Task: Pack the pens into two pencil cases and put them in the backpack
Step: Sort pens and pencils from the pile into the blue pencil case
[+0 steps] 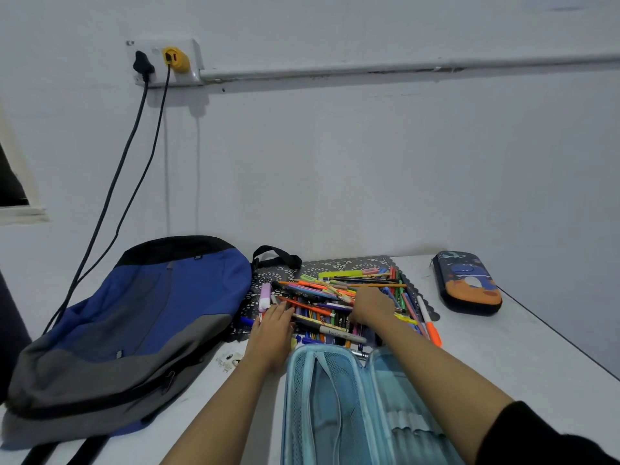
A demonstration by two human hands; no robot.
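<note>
Fingers [280, 312] of both hands half buried among heaped pens [335, 297].

- I had only one view, a wide-angle camera worn on the person's head, which looked forward and down over a white table [503, 364] toward a pale wall [369, 162].
- It sat close: both forearms entered from the bottom edge, and the open light-blue pencil case [339, 407] lay nearest the lens, cut off by the frame.
- The backpack [134, 330] filled the left, the dark pencil case [468, 283] sat far right.
- Straight lines bowed near the edges, so the wall conduit [402, 67] curved.
- No second view shared the scene.
</note>
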